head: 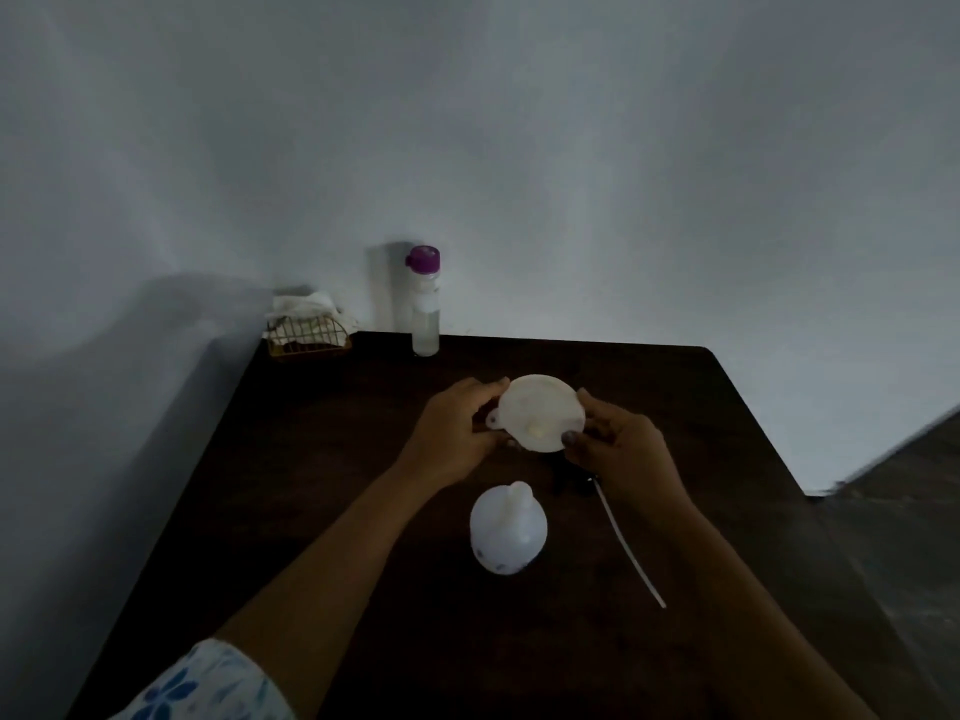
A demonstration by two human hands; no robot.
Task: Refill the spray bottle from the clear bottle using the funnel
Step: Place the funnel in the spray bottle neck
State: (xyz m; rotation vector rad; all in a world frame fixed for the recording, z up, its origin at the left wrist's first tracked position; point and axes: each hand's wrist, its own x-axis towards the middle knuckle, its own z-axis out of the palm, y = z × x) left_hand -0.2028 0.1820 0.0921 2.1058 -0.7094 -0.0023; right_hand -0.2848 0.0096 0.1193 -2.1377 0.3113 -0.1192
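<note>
You're holding the funnel [540, 414] at frame centre, left hand [457, 433] and right hand [621, 452] pinching its rim. Spray bottle [509, 535] stands just below; clear bottle [425, 304] at the table [311, 459] top edge.

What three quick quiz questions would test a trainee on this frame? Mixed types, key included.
1. True or false: the funnel already sits in the spray bottle.
2. How many hands hold the funnel? A) none B) one C) two
3. Fill in: the clear bottle at the far edge of the table has its purple cap ____ (on/off).
Key: 1 false, it is held apart from the spray bottle; 2 C, left hand and right hand; 3 on.
</note>
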